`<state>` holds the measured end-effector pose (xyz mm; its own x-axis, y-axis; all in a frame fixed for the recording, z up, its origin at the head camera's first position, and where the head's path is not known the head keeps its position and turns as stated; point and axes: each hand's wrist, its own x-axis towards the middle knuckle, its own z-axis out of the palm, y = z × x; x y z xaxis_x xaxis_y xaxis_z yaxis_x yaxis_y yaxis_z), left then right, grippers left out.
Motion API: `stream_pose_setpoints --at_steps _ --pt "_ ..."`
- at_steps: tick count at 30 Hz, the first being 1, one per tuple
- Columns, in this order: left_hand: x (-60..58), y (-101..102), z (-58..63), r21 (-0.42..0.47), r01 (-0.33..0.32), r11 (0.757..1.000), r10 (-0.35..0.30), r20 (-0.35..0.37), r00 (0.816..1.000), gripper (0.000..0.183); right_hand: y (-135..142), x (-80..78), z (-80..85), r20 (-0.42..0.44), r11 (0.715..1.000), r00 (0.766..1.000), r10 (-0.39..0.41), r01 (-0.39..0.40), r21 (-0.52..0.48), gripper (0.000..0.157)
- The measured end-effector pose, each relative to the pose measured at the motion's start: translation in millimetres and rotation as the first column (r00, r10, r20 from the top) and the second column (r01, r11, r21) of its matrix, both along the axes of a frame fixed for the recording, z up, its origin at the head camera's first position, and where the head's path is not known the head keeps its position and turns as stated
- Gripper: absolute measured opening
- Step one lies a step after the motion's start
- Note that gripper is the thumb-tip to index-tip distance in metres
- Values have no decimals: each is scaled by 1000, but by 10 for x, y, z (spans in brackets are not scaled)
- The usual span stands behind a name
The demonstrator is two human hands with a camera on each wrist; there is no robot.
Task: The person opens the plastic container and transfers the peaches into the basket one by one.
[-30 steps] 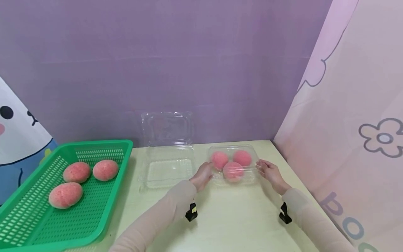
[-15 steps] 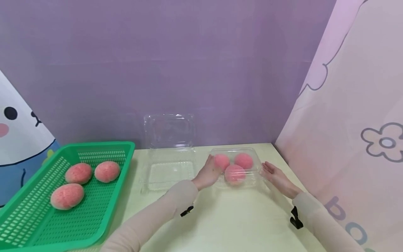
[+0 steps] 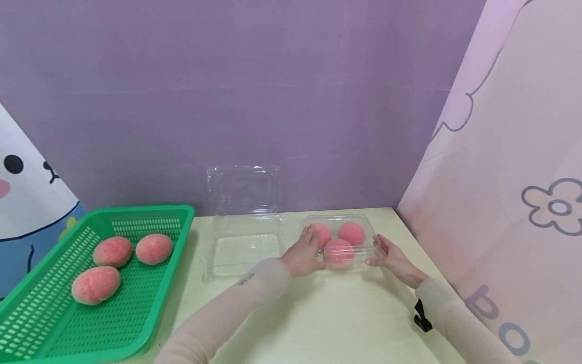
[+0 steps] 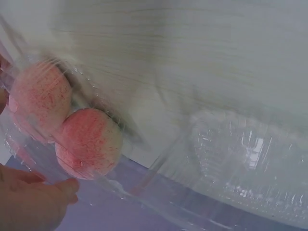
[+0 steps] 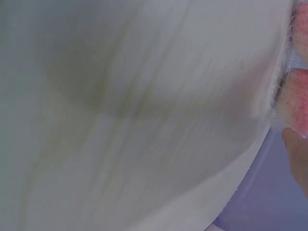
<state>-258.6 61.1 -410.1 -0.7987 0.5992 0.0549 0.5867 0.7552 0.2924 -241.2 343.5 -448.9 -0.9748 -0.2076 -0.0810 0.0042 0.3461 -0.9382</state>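
Note:
A closed clear plastic clamshell box [image 3: 338,218] holds three pink peaches [image 3: 339,253] near the back right of the table. My left hand [image 3: 303,255] grips its left end, fingers on the side and thumb at the front corner. My right hand [image 3: 394,260] holds the right end, with its thumb at the front edge. In the left wrist view, two peaches [image 4: 89,143] show through the plastic beside the thumb and fingertips of my left hand [image 4: 33,197]. The right wrist view catches only part of my right hand [image 5: 299,156], beside the box's edge.
Left of the closed box stands another clear clamshell box [image 3: 245,253], its lid raised against the purple backdrop [image 3: 291,101]. A green basket [image 3: 159,298] at the left holds three more peaches [image 3: 96,285]. A pale printed wall [image 3: 491,202] borders the table's right side.
Both hands had loosened to straight fingers beside the closed box half a second ago. Now their fingers and thumbs have closed around its ends. The box has hardly moved.

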Motion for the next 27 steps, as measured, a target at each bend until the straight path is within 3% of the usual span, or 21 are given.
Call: stream_pose_setpoints --at_steps 5,8,12,15,20,22,27 --pt "21 19 -19 -98 -8 995 1 -76 997 80 -27 6 -28 -42 1000 999 -4 4 -2 99" --pt "30 24 -41 -194 -11 981 -24 -178 984 75 -42 8 -44 -52 1000 999 -10 9 -14 99" --pt "44 44 -56 -356 -38 934 -87 -328 941 68 -56 15 -42 -42 1000 999 -17 16 -27 98" --pt "65 75 -47 -479 -68 875 -146 -395 907 63 -60 27 -30 -36 1000 999 -15 14 -26 96" --pt "99 141 -22 -532 -96 841 -149 -399 905 49 -62 40 -5 -28 1000 999 -19 19 -20 95" --pt "118 165 -24 -515 -111 850 -125 -403 907 47 -68 40 -3 -24 999 999 -26 25 -28 95" --pt "168 202 -32 -548 -165 820 -139 -470 871 46 -83 32 0 -16 999 1000 -14 13 -32 95"
